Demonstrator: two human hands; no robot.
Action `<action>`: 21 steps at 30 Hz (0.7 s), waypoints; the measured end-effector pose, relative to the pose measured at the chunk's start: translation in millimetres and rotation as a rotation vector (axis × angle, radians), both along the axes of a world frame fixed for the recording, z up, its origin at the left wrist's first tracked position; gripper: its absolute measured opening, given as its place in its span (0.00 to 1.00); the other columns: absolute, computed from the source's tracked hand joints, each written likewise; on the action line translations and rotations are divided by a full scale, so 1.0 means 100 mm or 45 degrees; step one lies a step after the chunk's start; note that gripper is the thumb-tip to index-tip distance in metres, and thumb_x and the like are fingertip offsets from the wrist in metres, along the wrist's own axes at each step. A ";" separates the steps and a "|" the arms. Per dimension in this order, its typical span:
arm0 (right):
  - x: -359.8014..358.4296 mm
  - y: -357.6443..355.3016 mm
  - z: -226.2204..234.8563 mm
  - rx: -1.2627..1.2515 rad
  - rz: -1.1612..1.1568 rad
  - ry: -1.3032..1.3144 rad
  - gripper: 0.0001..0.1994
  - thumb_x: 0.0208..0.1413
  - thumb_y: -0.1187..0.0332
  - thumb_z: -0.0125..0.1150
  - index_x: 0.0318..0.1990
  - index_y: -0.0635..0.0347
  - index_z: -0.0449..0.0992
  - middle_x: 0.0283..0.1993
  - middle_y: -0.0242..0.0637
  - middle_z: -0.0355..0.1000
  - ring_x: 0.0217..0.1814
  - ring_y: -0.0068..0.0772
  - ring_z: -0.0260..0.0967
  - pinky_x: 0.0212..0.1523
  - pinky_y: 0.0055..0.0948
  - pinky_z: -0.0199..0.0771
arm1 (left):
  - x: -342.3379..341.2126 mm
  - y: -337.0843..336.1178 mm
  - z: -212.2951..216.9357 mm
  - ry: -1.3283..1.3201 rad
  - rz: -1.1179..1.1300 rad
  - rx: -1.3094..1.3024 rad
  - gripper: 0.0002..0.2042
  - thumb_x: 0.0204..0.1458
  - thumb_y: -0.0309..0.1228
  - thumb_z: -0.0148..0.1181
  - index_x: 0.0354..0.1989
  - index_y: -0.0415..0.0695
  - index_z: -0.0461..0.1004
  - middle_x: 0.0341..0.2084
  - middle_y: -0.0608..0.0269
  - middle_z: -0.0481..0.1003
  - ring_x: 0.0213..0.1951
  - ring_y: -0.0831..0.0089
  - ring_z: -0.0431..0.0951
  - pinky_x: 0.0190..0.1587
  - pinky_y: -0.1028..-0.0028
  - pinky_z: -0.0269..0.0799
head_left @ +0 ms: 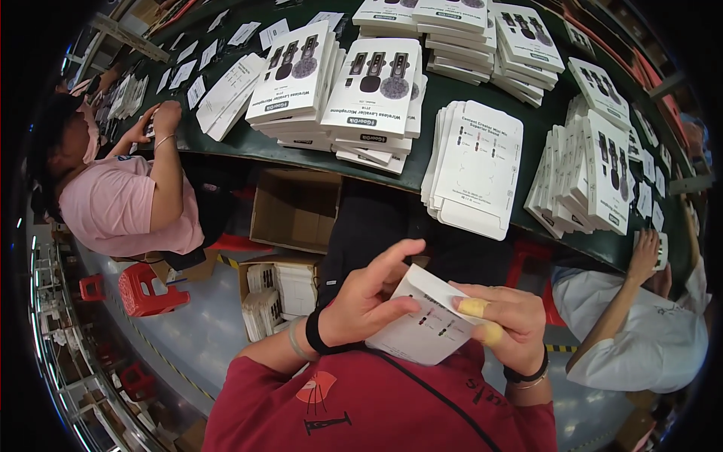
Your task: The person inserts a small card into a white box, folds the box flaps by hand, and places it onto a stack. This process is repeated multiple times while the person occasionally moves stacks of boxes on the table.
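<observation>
I hold a small white carton [423, 320] with printed pictures on its face, tilted in front of my red shirt. My left hand [367, 295] is at its left side, with the thumb across the face and a finger stretched past the top edge. My right hand [512, 320] grips the upper right end; two of its fingers wear yellow wraps. Ahead, at the green table's near edge, lies a stack of flat white cartons [476, 162]. Taller piles of printed microphone cartons [371, 87] stand left of it.
More carton piles [595, 173] stand at the table's right. A person in pink [128, 196] works at the left, another in white [640, 324] at the right. An open cardboard box [294, 211] and a carton-filled box [279, 294] sit below the table. Red stools [147, 290] stand at left.
</observation>
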State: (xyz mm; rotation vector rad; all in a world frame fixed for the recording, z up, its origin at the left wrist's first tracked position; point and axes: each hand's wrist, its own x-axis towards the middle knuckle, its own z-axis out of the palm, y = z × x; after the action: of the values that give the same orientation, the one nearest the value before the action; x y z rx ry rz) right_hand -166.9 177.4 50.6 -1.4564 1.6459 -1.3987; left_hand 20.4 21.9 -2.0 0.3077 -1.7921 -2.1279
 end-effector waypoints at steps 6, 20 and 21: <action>0.09 -0.05 0.11 0.373 -0.096 0.007 0.10 0.57 0.73 0.64 0.45 0.66 0.82 0.35 0.43 0.81 0.30 0.30 0.77 0.33 0.24 0.75 | -0.14 -0.36 0.24 -0.145 -0.232 -0.348 0.21 0.60 0.25 0.58 0.60 0.38 0.63 0.31 0.66 0.77 0.30 0.85 0.74 0.34 0.83 0.68; 0.05 -0.03 0.01 0.419 -0.121 -0.760 0.08 0.62 0.74 0.61 0.46 0.66 0.80 0.35 0.33 0.79 0.34 0.14 0.71 0.35 0.18 0.71 | -0.27 -0.31 0.19 -0.012 -0.197 -0.317 0.05 0.60 0.23 0.59 0.37 0.41 0.68 0.18 0.69 0.72 0.22 0.84 0.69 0.27 0.82 0.63; 0.07 -0.03 0.01 0.391 -0.132 -0.937 0.07 0.62 0.73 0.62 0.44 0.66 0.80 0.36 0.33 0.79 0.34 0.14 0.71 0.34 0.17 0.70 | -0.24 -0.30 0.14 -0.012 -0.199 -0.315 0.05 0.60 0.23 0.59 0.37 0.41 0.68 0.18 0.69 0.72 0.22 0.84 0.69 0.27 0.82 0.63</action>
State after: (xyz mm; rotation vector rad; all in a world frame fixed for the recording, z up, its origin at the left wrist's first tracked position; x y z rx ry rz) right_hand -159.7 174.2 51.7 -0.5777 1.3691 -1.4211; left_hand -3.7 -7.8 12.3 0.1186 -2.1200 -1.9747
